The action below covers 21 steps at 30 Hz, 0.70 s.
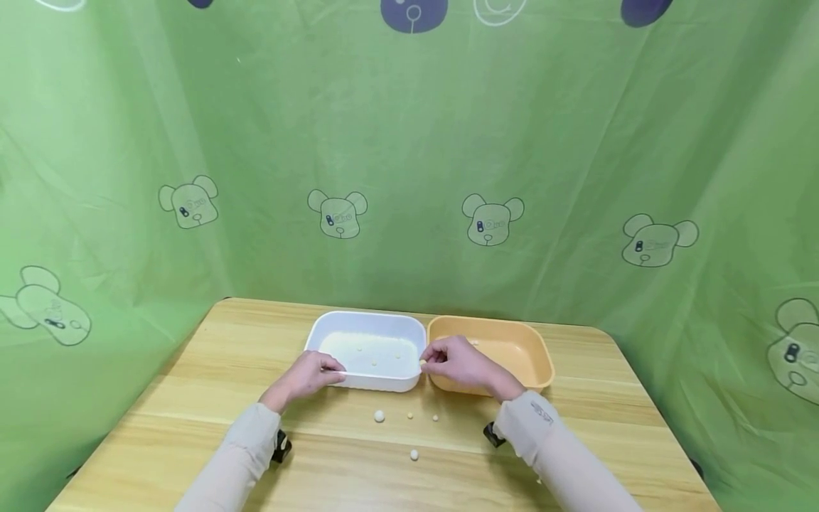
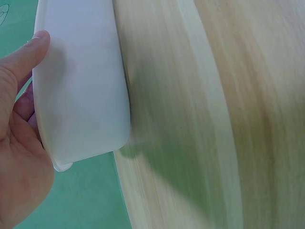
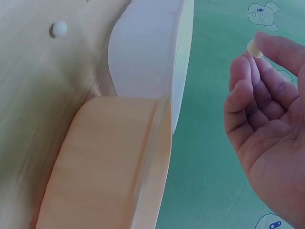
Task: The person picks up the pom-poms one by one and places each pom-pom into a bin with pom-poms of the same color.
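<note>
My left hand (image 1: 310,373) grips the near-left rim of a white plastic bin (image 1: 384,382), its thumb on the outer wall and its fingers over the edge, as the left wrist view shows. Between thumb and fingertips my right hand (image 1: 463,363) pinches a small pale-yellow ball (image 3: 254,48). That hand is above the place where the white bin meets an orange bin (image 1: 540,348). Several small yellow balls lie on the white bin's floor, and a small white ball (image 1: 475,343) is in the orange one.
On the wooden table (image 1: 345,476) in front of the bins lie a larger white ball (image 1: 379,416), a yellow ball (image 1: 410,416), a small white ball (image 1: 436,418) and another white ball (image 1: 414,454). A green curtain (image 1: 409,277) hangs behind the table and at both sides.
</note>
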{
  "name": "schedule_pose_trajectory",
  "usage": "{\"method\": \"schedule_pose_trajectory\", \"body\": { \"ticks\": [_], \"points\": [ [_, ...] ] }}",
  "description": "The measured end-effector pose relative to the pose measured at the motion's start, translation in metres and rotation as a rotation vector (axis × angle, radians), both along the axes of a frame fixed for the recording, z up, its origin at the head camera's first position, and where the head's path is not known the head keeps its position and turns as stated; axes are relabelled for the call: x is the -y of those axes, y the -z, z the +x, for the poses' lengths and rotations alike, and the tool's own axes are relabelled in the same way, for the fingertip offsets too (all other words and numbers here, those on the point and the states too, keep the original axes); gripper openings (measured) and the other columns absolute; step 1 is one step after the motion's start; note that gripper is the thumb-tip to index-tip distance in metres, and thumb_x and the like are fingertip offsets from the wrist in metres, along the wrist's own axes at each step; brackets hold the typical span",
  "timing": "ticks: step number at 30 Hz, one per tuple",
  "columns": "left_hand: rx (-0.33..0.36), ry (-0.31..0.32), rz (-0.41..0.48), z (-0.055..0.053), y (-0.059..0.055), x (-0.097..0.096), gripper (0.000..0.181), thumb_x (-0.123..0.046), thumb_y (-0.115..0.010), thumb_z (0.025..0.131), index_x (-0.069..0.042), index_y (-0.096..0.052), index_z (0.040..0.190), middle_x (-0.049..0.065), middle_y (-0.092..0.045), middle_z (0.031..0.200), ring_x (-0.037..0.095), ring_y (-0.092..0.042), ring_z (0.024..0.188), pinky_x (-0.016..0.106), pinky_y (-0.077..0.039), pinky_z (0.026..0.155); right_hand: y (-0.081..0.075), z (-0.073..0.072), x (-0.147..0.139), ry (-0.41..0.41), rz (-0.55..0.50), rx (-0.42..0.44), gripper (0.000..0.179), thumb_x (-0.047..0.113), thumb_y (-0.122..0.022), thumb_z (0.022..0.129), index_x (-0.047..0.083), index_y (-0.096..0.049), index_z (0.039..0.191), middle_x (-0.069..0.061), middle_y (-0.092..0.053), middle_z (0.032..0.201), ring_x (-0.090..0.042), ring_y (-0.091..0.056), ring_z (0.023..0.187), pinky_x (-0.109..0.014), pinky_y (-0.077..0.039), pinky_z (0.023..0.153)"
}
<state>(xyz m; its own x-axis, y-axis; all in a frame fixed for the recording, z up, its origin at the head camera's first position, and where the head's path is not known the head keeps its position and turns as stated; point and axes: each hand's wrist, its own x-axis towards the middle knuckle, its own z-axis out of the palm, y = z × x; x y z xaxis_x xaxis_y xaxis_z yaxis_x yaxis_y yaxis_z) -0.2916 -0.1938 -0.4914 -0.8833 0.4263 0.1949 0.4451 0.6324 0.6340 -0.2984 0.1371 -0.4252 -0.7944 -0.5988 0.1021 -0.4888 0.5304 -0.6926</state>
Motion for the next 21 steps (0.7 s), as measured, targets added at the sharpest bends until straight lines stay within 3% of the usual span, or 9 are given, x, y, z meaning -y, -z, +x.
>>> {"method": "schedule_pose_trajectory", "body": {
  "ticks": [21],
  "points": [
    [0.019,-0.011,0.018,0.000,0.002,-0.001,0.008,-0.021,-0.071,0.085,-0.015,-0.075,0.089,-0.006,-0.070,0.086,0.011,-0.062,0.082,0.031,-0.048,0.078,-0.003,-0.013,0.002,0.035,-0.013,-0.012,0.013,0.015,-0.067,0.088,0.003,-0.070,0.093,0.003,-0.063,0.077,-0.011,-0.056,0.071,-0.025,-0.048,0.063]
  ]
}}
